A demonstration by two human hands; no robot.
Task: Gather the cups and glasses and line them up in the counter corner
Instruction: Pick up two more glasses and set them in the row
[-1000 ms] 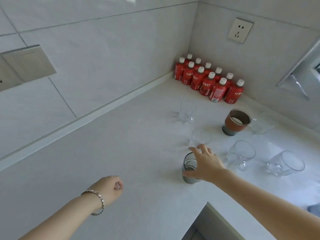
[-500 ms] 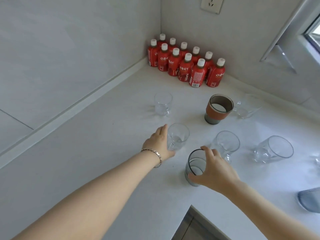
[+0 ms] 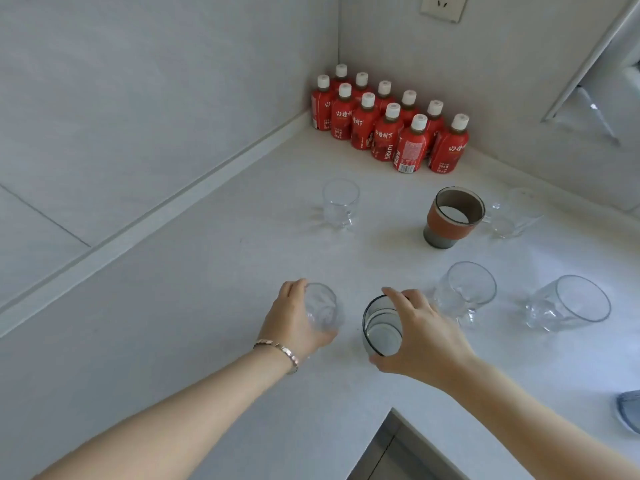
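Note:
My left hand (image 3: pixel 294 323) wraps a small clear glass (image 3: pixel 323 308) on the white counter (image 3: pixel 173 341). Beside it, my right hand (image 3: pixel 422 337) grips a dark-tinted glass (image 3: pixel 381 327) from its right side. Farther back stand a clear handled glass (image 3: pixel 339 204), a grey cup with an orange sleeve (image 3: pixel 452 218) and another clear glass (image 3: pixel 514 214) near the right wall. Two more clear glasses (image 3: pixel 464 292) (image 3: pixel 568 303) stand to the right of my right hand.
Several red juice bottles (image 3: pixel 388 126) with white caps fill the counter corner. A wall socket (image 3: pixel 441 6) sits above them. A bluish object (image 3: pixel 630 408) shows at the right edge. The counter's inner edge (image 3: pixel 391 410) drops away near my forearms.
My left hand has closed around the small clear glass, which was only touched before. My right hand keeps its grip on the tinted glass. The view has shifted a little.

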